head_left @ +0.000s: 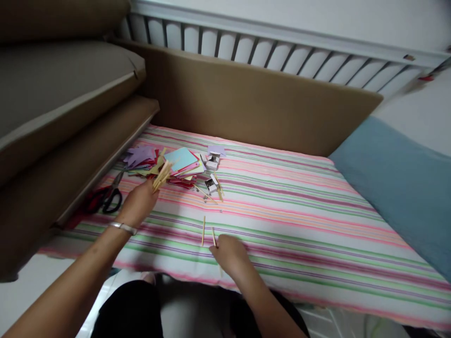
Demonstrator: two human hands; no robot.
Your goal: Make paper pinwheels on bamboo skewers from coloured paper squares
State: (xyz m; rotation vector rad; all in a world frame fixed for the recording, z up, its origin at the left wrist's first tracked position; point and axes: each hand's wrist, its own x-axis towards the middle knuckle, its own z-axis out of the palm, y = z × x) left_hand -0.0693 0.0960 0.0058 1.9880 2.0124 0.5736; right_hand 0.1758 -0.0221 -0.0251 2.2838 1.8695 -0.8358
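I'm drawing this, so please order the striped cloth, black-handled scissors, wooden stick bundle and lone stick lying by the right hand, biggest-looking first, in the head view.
1. Striped cloth
2. Black-handled scissors
3. Wooden stick bundle
4. Lone stick

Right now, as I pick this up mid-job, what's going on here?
A person is handling thin pale sticks over a striped cloth. The left hand grips a bundle of sticks near a pile of coloured paper. The right hand holds a single stick near the cloth's front edge; another stick lies loose beside it. Scissors lie near the left wrist, and two small white boxes sit by the paper.
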